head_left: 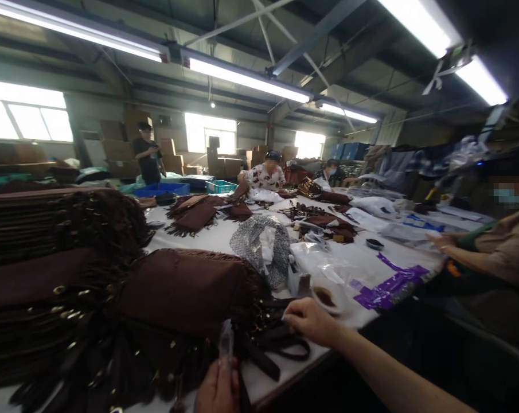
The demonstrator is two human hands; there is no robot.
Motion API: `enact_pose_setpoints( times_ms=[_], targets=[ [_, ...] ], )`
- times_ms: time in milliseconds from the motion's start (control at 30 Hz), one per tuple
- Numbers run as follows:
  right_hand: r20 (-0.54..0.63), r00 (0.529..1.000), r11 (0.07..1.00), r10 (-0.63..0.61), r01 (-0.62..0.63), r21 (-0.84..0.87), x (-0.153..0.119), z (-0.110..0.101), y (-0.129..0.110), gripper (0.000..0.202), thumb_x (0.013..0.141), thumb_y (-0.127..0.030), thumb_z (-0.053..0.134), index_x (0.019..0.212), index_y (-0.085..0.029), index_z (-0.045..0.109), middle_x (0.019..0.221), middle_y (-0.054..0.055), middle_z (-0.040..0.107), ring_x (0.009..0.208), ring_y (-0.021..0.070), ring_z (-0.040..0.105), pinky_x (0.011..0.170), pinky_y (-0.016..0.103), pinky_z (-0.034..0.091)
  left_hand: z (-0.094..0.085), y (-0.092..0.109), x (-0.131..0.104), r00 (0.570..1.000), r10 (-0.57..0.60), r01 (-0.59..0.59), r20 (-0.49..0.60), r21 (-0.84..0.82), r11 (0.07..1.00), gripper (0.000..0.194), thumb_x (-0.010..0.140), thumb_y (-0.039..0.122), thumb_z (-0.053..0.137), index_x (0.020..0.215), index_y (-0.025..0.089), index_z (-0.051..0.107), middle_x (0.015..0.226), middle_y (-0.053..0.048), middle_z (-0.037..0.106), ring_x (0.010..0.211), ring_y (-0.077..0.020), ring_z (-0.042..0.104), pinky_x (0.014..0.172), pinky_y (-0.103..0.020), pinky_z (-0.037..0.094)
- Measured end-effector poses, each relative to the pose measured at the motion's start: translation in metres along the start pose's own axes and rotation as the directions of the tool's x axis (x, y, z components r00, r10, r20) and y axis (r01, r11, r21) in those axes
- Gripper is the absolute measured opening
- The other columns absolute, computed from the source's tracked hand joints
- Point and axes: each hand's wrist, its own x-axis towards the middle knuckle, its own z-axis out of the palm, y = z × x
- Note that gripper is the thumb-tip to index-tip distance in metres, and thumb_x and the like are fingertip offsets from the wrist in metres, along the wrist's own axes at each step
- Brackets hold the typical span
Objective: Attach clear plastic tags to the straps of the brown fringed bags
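Note:
My left hand (218, 387) is closed around a narrow, see-through plastic piece (226, 341) that points upward; its exact kind is unclear. My right hand (313, 321) has its fingers pinched together above dark straps (280, 338) on the table; whatever lies between the fingertips is too small to name. Just beyond my left hand is a brown fringed bag (182, 287) lying flat, with metal rings and straps hanging from it. A white cup (326, 298) with brown contents stands right behind my right hand.
Tall stacks of brown fringed bags (61, 229) fill the left side. Patterned wrapping (259, 246), clear plastic and purple packaging (388, 287) lie on the white table (323, 258). A co-worker's arm (461, 249) reaches in from the right; other people are farther back.

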Motion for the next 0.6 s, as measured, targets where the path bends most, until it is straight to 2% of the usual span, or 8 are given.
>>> enact_pose_setpoints(
  times_ms=[100,167,233,300,400,600],
  targets=[
    [0.226,0.959,0.952,-0.170,0.101,0.289,-0.021,0.039,-0.045,0.021,0.079,-0.023,0.055,0.075,-0.015,0.074,0.063,0.002,0.070,0.052,0.0112,0.055,0.050,0.020,0.038,-0.004,0.001,-0.009,0.994,0.107,-0.103,-0.022,0.122,0.987,0.048,0.072,0.067,0.059,0.080,0.020,0.064,0.054,0.003,0.051,0.048,-0.0141,0.047,0.045,-0.025,0.034],
    [0.287,0.929,0.919,-0.235,0.117,0.376,-0.026,0.060,-0.071,0.020,0.076,-0.020,0.056,0.074,-0.014,0.074,0.062,0.001,0.068,0.052,0.0105,0.054,0.051,0.019,0.039,-0.008,0.005,-0.016,0.977,0.212,-0.197,-0.027,0.268,0.943,0.038,0.079,0.058,0.055,0.080,0.021,0.065,0.061,0.000,0.059,0.057,-0.0179,0.053,0.052,-0.027,0.038],
    [0.298,0.927,0.914,-0.227,0.097,0.394,-0.023,0.077,-0.090,0.019,0.073,-0.020,0.056,0.069,-0.013,0.074,0.059,0.000,0.066,0.051,0.0102,0.053,0.051,0.019,0.039,-0.012,0.008,-0.023,0.952,0.301,-0.259,-0.056,0.375,0.890,0.028,0.084,0.047,0.052,0.079,0.022,0.064,0.068,-0.004,0.065,0.065,-0.0215,0.058,0.060,-0.030,0.041],
    [0.288,0.940,0.933,-0.184,0.074,0.353,-0.016,0.090,-0.101,0.020,0.073,-0.021,0.056,0.063,-0.013,0.072,0.054,-0.001,0.063,0.049,0.0097,0.050,0.048,0.019,0.037,-0.016,0.009,-0.027,0.926,0.360,-0.282,-0.117,0.421,0.862,0.022,0.084,0.041,0.051,0.080,0.022,0.062,0.072,-0.006,0.068,0.070,-0.0245,0.061,0.065,-0.032,0.041],
    [0.262,0.952,0.967,-0.157,0.094,0.237,-0.007,0.104,-0.109,0.020,0.071,-0.020,0.056,0.059,-0.013,0.071,0.052,-0.001,0.062,0.048,0.0096,0.049,0.044,0.019,0.033,-0.020,0.006,-0.029,0.904,0.379,-0.259,-0.200,0.448,0.856,0.014,0.083,0.035,0.051,0.083,0.022,0.057,0.078,-0.010,0.070,0.075,-0.0285,0.064,0.067,-0.035,0.041],
    [0.223,0.972,0.997,-0.075,0.080,-0.015,0.001,0.115,-0.112,0.019,0.067,-0.024,0.056,0.062,-0.015,0.073,0.055,0.000,0.063,0.054,0.0117,0.053,0.046,0.021,0.031,-0.023,0.000,-0.032,0.878,0.435,-0.289,-0.199,0.504,0.814,0.014,0.085,0.036,0.051,0.086,0.023,0.054,0.081,-0.012,0.070,0.078,-0.0310,0.065,0.067,-0.038,0.042]
  ],
)
